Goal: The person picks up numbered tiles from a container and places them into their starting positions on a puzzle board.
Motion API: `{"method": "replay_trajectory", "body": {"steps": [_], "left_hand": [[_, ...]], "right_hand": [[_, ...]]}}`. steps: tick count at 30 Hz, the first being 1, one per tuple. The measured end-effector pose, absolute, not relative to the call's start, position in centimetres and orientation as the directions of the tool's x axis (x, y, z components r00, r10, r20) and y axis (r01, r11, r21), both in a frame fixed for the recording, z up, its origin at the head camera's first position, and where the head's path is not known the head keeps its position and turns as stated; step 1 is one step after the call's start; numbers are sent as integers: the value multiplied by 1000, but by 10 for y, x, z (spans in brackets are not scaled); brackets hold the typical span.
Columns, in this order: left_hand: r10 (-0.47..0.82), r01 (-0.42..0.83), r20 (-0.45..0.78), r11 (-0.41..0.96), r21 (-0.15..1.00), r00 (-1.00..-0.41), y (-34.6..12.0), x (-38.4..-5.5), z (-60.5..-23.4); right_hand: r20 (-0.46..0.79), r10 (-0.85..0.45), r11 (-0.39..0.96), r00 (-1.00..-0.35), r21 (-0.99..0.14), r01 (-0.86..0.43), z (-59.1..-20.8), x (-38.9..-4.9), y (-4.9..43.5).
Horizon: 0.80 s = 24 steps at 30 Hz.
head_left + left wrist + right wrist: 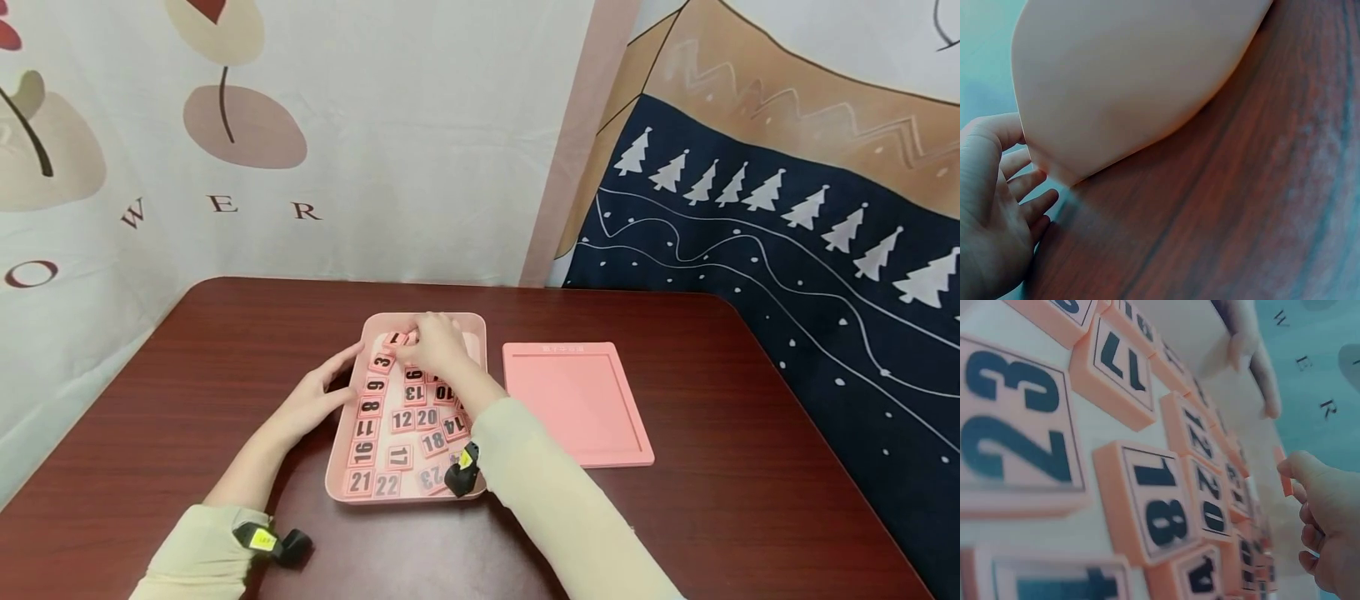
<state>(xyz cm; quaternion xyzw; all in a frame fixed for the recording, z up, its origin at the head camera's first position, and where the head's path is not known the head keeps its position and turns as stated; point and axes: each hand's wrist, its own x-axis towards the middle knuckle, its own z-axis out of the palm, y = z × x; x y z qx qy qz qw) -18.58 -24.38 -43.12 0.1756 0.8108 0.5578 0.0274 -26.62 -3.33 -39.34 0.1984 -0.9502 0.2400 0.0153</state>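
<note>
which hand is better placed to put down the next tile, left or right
Right, most likely: the right hand pinches a tile over the tray, while the left hand is at the tray's left edge with no tile.

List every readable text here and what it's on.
On pink square number tiles:
"1"
"3"
"8"
"10"
"11"
"12"
"13"
"14"
"16"
"17"
"18"
"20"
"21"
"22"
"23"
"6" or "9", twice; orientation unclear
On white printed fabric backdrop:
"O W E R"
Too small: lettering on pink square board; yellow labels on black wrist cameras.
Some tiles are covered.
</note>
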Motion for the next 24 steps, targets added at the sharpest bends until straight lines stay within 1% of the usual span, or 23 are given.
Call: {"method": "replay_trajectory", "body": {"steps": [5,13,16,24], "left_hand": [[311,246,143,322,914,-940,-244,-185,-429],[307,240,139,321,916,-941,-244,-185,-429],[309,240,139,318,917,-941,-244,-185,-430],[306,227,127,315,921,-943,-243,-185,-430]], "right_hand": [[177,-373,756,-911,-510,-409,-372,-256,-24],[247,-356,715,-901,-549,-433,-341,-235,0],[284,-355,688,-891,-566,-454,-336,-230,13],[356,-321,668,-877,-572,-477,-336,-221,49]]}}
